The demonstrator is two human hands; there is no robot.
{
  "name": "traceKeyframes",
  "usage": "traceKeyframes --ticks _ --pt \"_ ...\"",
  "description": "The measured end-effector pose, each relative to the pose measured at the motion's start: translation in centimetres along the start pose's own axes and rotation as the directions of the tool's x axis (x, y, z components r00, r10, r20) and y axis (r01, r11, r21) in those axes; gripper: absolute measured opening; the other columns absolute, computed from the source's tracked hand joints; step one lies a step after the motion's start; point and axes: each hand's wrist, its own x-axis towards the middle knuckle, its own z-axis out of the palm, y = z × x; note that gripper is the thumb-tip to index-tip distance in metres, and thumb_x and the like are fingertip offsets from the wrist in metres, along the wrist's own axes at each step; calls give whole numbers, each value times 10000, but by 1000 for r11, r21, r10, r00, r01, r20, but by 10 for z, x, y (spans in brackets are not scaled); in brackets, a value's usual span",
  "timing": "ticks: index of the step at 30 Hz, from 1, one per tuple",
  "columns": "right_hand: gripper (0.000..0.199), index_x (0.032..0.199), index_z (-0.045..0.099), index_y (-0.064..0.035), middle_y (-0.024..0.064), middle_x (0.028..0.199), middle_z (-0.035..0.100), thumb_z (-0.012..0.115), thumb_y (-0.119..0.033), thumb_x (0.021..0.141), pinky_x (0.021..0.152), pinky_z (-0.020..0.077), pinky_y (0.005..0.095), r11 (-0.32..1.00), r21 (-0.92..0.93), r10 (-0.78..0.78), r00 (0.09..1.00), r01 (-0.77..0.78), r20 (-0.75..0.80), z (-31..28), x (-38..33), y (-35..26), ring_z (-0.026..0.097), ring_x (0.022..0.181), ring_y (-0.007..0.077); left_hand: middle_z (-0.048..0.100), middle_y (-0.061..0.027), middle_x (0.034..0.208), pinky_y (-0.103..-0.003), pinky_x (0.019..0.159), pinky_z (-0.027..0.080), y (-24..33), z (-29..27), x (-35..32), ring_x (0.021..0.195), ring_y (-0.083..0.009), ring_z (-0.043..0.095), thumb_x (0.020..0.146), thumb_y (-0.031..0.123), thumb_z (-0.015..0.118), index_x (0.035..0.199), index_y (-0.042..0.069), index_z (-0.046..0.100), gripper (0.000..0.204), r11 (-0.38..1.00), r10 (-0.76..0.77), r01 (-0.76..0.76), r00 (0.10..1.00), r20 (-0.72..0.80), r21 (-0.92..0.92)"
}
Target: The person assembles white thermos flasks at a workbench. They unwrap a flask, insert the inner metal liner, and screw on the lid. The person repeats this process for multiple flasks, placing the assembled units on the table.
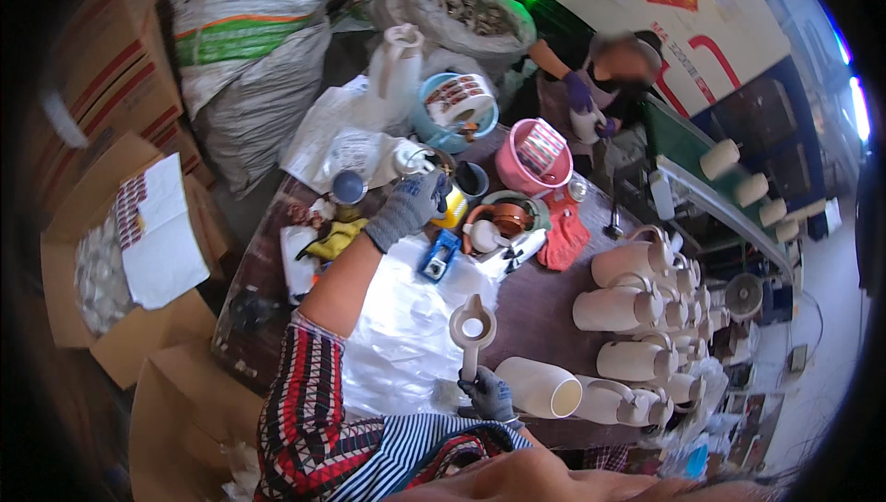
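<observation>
My left hand [411,210], in a grey knit glove, reaches across the table. Its fingers are drawn together beside a yellow can [451,210] and a dark cup [472,179]; what they pinch, if anything, is hidden. My right hand [489,396], gloved likewise, is closed round the handle of a beige jug top [472,322], a spouted ring with a handle. A beige jug body [540,387] lies on its side by that hand, its round opening toward me. White plastic sheeting [397,327] spreads under both arms, with a small blue device [439,256] on it.
Several beige jugs [620,308] stand along the table's right. Blue [429,119] and pink [508,161] buckets hold label sheets. A red cloth [565,234] lies near a brown-rimmed bowl. Across the table, a co-worker's purple-gloved hands hold a pale piece. An open carton [78,216] stands left.
</observation>
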Motion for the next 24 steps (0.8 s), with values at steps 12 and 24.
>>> traceKeyframes --ticks 12,24 --pt "270 1115 644 -54 126 933 675 727 -209 911 752 523 349 942 202 271 963 -268 16 12 -2 30 668 830 248 681 -141 1181 -454 947 492 31 253 186 1137 -303 633 919 214 549 1112 126 720 272 755 173 -493 786 593 433" --pt "338 1279 575 -14 129 1110 676 623 -114 959 873 517 324 757 529 353 921 -384 164 35 -22 80 657 1002 219 521 -143 1373 -507 1014 419 -11 285 160 1235 -360 511 904 274 573 1326 133 571 445 746 336 -370 927 166 554"
